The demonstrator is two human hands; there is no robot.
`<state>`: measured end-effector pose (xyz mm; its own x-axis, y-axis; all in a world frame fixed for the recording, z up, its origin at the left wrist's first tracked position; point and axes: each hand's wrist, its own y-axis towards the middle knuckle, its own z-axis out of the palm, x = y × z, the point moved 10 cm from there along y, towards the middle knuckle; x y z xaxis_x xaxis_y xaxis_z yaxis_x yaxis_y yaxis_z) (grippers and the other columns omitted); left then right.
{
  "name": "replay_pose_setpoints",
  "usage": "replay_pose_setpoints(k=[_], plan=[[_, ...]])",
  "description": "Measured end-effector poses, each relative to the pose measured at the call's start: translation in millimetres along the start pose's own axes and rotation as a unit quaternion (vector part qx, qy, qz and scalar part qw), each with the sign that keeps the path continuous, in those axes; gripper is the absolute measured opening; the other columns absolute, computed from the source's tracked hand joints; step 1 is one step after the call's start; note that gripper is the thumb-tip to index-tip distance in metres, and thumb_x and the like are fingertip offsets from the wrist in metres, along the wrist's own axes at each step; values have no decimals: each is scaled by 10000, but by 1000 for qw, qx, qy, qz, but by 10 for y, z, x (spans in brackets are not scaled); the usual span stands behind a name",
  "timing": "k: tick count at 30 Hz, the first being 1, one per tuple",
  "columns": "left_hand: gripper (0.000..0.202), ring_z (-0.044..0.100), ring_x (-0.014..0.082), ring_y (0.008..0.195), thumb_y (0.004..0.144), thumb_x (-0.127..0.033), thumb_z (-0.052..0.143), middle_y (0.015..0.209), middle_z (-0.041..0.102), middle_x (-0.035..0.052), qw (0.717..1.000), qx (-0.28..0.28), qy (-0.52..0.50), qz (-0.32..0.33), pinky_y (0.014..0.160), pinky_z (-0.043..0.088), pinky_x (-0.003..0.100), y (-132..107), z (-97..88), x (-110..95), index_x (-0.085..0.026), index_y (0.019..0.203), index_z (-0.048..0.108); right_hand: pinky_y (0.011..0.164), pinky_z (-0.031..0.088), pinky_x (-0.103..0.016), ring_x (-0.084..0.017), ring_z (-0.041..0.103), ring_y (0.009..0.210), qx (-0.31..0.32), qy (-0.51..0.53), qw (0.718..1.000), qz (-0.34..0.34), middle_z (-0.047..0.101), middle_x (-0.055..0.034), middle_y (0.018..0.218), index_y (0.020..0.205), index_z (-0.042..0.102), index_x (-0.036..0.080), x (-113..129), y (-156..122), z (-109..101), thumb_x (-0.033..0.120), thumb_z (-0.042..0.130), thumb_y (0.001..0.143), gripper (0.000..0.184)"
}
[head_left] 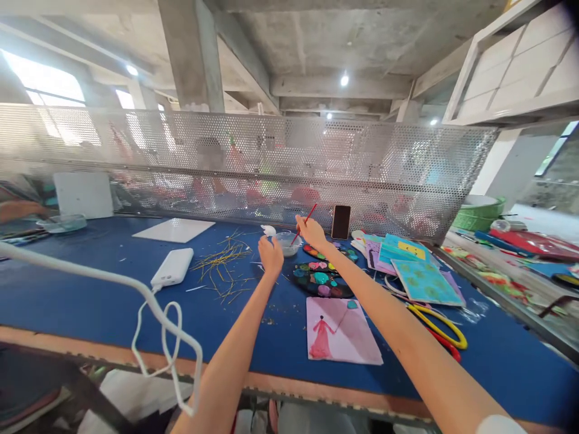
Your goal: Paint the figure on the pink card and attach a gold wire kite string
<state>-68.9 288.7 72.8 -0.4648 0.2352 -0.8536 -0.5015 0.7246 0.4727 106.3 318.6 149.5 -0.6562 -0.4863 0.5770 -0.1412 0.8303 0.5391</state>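
My right hand (312, 232) pinches a slim red paintbrush (311, 212), its lower end down in a clear bowl of water (289, 246). Close by on the left of the bowl, my left hand (271, 254) is closed, with a crumpled white tissue (269, 230) showing at its fingertips. Below my right forearm lies a pink painted square (322, 337) with a figure in a red dress and a teal shape on a string. Dark paint palettes (301, 282) with several colours sit between the bowl and the painting, partly covered by my forearm.
Dried yellow stalks (226, 259) and a white power bank (174, 267) with a cable are on the left. A phone (341, 222) leans against the mesh divider (253, 157). Painted squares (427, 282) and yellow-handled scissors (441, 322) lie right. Another person's hand (20, 211) shows far left.
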Motion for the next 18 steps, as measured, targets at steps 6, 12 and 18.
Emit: replay_pose_setpoints(k=[6,12,18], plan=[[410,440,282,1393,922,-182,401,1418,531,198,999,34,-36,-15,1164,316,428,-30,237,233,-139,1324,474,713,441,-248,-178,668,675,52,-72,995,-42,665,-60,578,547,629,200,180,330,321,648,319,990,702],[432,489,258,1366,923,-173,409,1404,562,172,996,55,-50,-58,1157,345,390,-29,357,467,-150,1347,485,689,452,-256,-184,672,655,90,-93,990,-47,677,-80,564,529,630,199,200,420,536,606,313,1009,704],[357,560,247,1280,935,-214,442,1293,637,141,994,67,-50,-71,1092,407,371,-15,388,576,-179,1280,525,735,451,-282,-217,694,735,57,-111,992,-25,693,-105,598,540,644,190,90,438,503,492,360,1035,646]])
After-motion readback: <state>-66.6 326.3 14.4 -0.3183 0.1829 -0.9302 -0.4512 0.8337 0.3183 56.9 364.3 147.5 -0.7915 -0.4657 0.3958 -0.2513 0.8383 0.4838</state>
